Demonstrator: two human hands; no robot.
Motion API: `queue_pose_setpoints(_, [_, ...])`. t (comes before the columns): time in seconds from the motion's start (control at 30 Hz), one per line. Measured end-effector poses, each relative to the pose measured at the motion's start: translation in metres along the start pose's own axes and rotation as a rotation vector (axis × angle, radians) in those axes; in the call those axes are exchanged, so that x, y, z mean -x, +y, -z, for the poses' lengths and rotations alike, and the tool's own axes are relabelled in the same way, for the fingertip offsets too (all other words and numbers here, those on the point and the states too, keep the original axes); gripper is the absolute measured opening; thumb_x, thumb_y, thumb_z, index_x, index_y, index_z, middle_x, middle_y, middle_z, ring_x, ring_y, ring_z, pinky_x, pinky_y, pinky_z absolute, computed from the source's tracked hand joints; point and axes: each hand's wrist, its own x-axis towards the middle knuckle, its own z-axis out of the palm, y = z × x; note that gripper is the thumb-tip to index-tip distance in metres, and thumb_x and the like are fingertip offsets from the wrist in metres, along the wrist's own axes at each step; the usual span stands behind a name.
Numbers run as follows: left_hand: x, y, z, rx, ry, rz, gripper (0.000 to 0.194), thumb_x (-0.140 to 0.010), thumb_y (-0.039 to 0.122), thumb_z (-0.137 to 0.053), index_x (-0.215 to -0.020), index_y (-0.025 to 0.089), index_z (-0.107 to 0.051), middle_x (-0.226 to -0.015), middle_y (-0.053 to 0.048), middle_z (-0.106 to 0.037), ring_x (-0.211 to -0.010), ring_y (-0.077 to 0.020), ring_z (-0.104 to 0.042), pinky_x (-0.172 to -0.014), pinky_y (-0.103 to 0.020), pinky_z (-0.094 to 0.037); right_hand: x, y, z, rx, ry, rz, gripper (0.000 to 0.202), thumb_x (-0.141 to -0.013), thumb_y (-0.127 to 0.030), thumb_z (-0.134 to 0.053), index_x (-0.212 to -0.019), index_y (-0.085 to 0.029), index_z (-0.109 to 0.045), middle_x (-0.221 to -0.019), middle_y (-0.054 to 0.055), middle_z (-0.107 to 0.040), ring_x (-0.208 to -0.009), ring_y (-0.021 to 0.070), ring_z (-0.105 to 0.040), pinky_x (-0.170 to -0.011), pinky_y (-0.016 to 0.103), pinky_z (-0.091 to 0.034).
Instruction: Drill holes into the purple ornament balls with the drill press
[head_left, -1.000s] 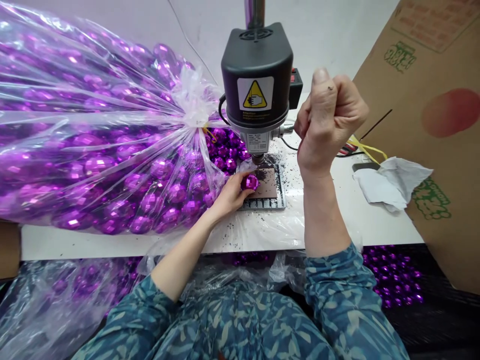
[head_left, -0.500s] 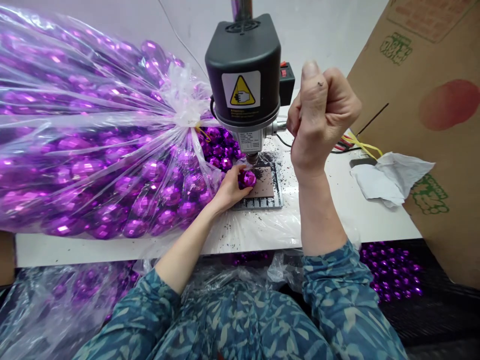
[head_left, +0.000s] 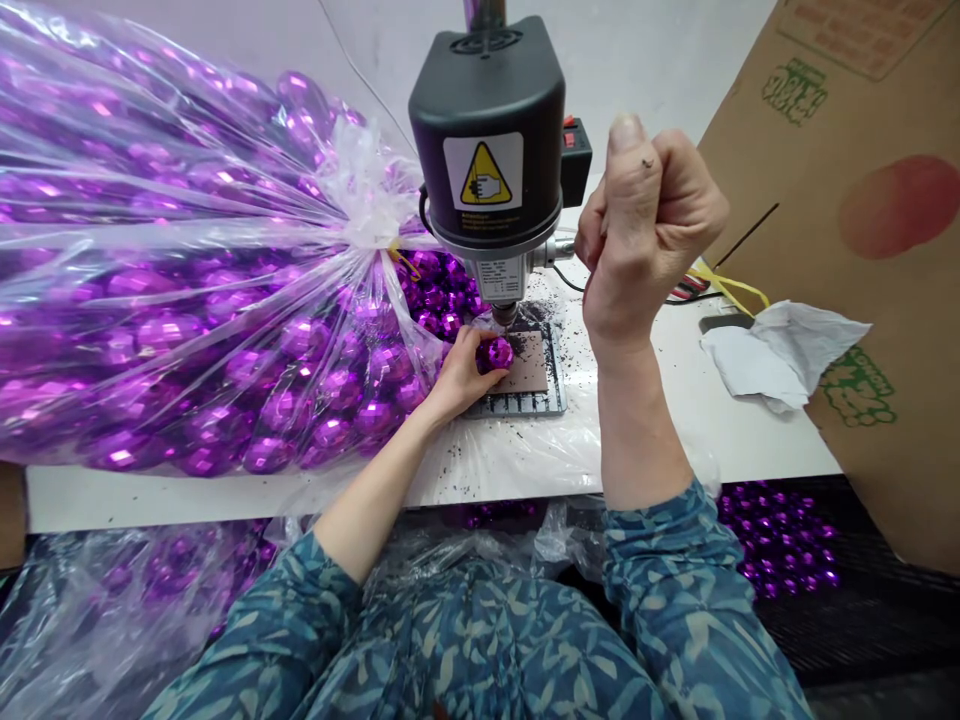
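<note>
Between the thumb and fingers of my left hand [head_left: 463, 378] is a shiny purple faceted ball [head_left: 496, 352]. It sits over a brown pad [head_left: 531, 362] on the slotted metal base [head_left: 556, 400], just below the tip of a black drill press [head_left: 487, 130]. My right hand [head_left: 651, 225] is closed in a fist, raised to the right of the machine, beside its silver side shaft [head_left: 559, 249]. Whatever the fist grips is hidden by the fingers. Dark shavings lie on the pad and around the base.
A large clear bag [head_left: 187, 330] of purple balls fills the left side. Loose purple balls [head_left: 439, 290] lie behind my left hand. At right are white paper [head_left: 757, 370], a yellow strap and a cardboard box [head_left: 885, 90]. More purple balls [head_left: 784, 545] sit below the table edge.
Both hands keep their closed grips, and the ball stays under the drill. The view has shifted very slightly.
</note>
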Motion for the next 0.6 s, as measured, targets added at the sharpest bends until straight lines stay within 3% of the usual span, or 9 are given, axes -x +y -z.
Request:
queue_pose_setpoints(0.1, [0.000, -0.005, -0.004, 0.061, 0.002, 0.066, 0.052, -0.070, 0.021, -0.085, -0.118, 0.021, -0.063, -0.114, -0.008, -0.065, -0.107, -0.0267, -0.064, -0.096, -0.045, -0.054, 0.001, 0.000, 0.000, 0.060, 0.000, -0.004, 0.060, -0.084, -0.077, -0.036, -0.063, -0.024, -0.015, -0.046, -0.006, -0.024, -0.040, 0.0078, -0.023, -0.044, 0.032, -0.026])
queue_pose_setpoints(0.17, [0.000, -0.008, -0.008, 0.108, 0.002, 0.096, 0.053, -0.071, 0.022, -0.085, -0.119, 0.020, -0.063, -0.113, -0.009, -0.067, -0.107, -0.0283, -0.064, -0.097, -0.047, -0.053, 0.001, 0.000, -0.001, 0.006, 0.005, 0.002, 0.060, -0.085, -0.074, -0.040, -0.063, -0.024, -0.016, -0.046, -0.006, -0.024, -0.039, 0.0076, -0.022, -0.043, 0.032, -0.025])
queue_pose_setpoints(0.3, [0.000, -0.012, -0.014, 0.174, 0.032, 0.059, 0.052, -0.071, 0.024, -0.085, -0.118, 0.020, -0.063, -0.114, -0.009, -0.067, -0.108, -0.0277, -0.065, -0.098, -0.046, -0.054, 0.000, 0.000, -0.002, -0.160, 0.008, 0.022, 0.055, -0.091, -0.052, -0.057, -0.062, -0.024, -0.020, -0.044, -0.009, -0.025, -0.038, 0.0058, -0.022, -0.042, 0.029, -0.023])
queue_pose_setpoints(0.43, [-0.001, -0.010, -0.017, 0.160, 0.064, 0.068, 0.052, -0.070, 0.024, -0.086, -0.116, 0.019, -0.063, -0.110, -0.007, -0.064, -0.104, -0.0256, -0.066, -0.093, -0.043, -0.056, 0.000, -0.001, -0.001, -0.226, 0.009, 0.032, 0.052, -0.092, -0.036, -0.062, -0.061, -0.025, -0.022, -0.044, -0.010, -0.027, -0.036, 0.0052, -0.023, -0.041, 0.028, -0.022])
queue_pose_setpoints(0.5, [-0.001, -0.008, -0.020, 0.126, 0.094, 0.077, 0.053, -0.068, 0.022, -0.087, -0.114, 0.019, -0.063, -0.109, -0.006, -0.063, -0.102, -0.0243, -0.066, -0.091, -0.042, -0.057, 0.000, -0.001, 0.000, -0.181, 0.001, 0.017, 0.053, -0.093, -0.039, -0.060, -0.060, -0.024, -0.021, -0.044, -0.009, -0.027, -0.036, 0.0059, -0.024, -0.042, 0.029, -0.024])
queue_pose_setpoints(0.6, [-0.001, -0.006, -0.024, 0.089, 0.135, 0.080, 0.058, -0.065, 0.022, -0.090, -0.115, 0.020, -0.060, -0.110, -0.006, -0.063, -0.101, -0.0234, -0.065, -0.092, -0.042, -0.057, 0.000, -0.002, 0.001, -0.075, -0.015, -0.018, 0.058, -0.090, -0.058, -0.054, -0.060, -0.023, -0.019, -0.045, -0.007, -0.026, -0.038, 0.0075, -0.024, -0.045, 0.031, -0.025])
